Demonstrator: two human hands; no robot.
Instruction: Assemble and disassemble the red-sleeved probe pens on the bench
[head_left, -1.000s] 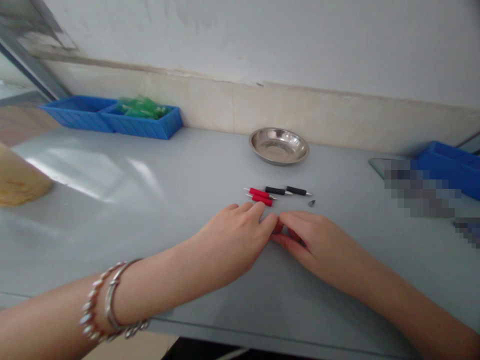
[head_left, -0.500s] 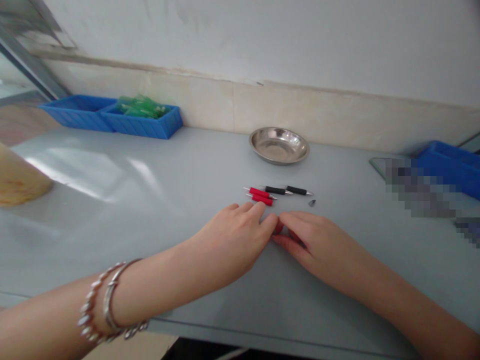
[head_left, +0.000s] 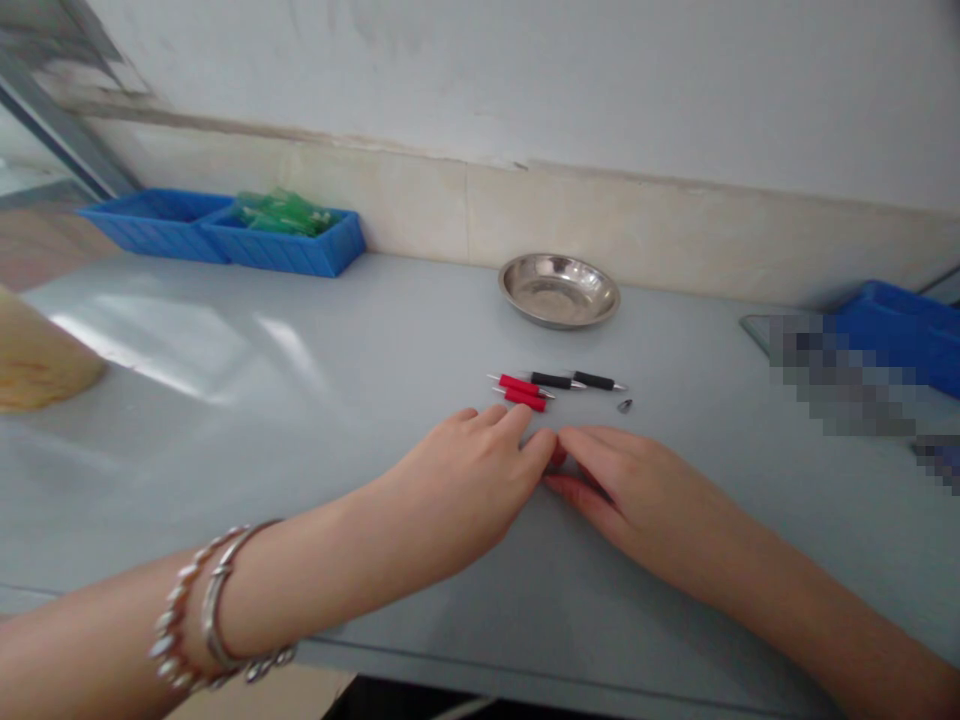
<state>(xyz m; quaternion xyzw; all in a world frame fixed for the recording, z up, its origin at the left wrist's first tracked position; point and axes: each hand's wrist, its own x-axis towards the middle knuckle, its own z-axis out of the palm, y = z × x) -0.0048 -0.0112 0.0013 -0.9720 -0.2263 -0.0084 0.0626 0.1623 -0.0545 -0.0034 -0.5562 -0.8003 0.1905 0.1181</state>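
Fingers [head_left: 534, 446] curled nearly closed, tips of left hand [head_left: 465, 490] and right hand [head_left: 637, 490] meeting on the grey table [head_left: 300, 420], pinching a small red piece [head_left: 557, 457], mostly hidden between them. Just beyond: red pen parts [head_left: 523, 392], black pen parts [head_left: 574, 381], a metal tip [head_left: 623, 405]; steel dish [head_left: 559, 320] farther back.

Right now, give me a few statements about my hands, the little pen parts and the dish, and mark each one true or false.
The red and black parts lie in the steel dish. False: they lie on the table, nearer than the dish.
The left hand and right hand meet fingertip to fingertip at a small red piece. True.
Green items sit in a blue bin at the far left. True.
The bracelets are on the right wrist. False: the left wrist.
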